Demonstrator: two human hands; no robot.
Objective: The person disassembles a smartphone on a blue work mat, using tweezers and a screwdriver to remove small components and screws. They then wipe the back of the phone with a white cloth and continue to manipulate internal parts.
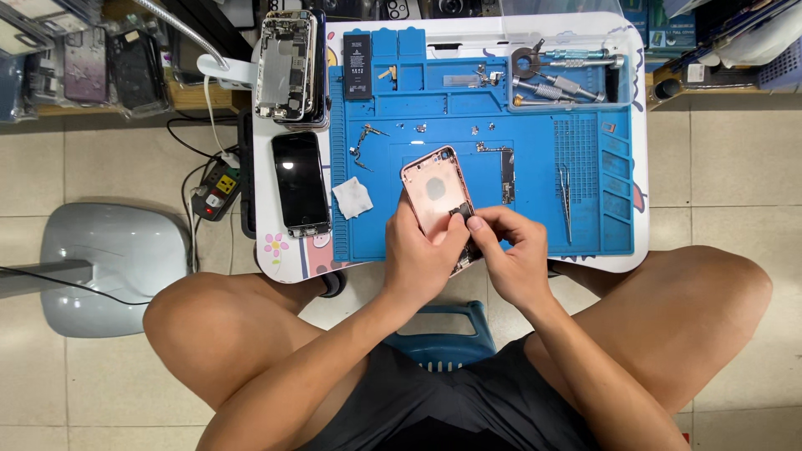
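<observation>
Head view: left hand point(418, 259) grips pink phone housing point(434, 196); right hand point(514, 259) pinches its hidden lower end

A phone-repair workshop is being shown: a small white table point(635, 167) is being covered by a blue repair mat point(535, 134), screwdrivers point(555, 83) are being kept in a tray, tweezers point(565, 196) and loose phone parts are being laid out, and phone cases point(83, 63) are being displayed on a shelf behind
</observation>
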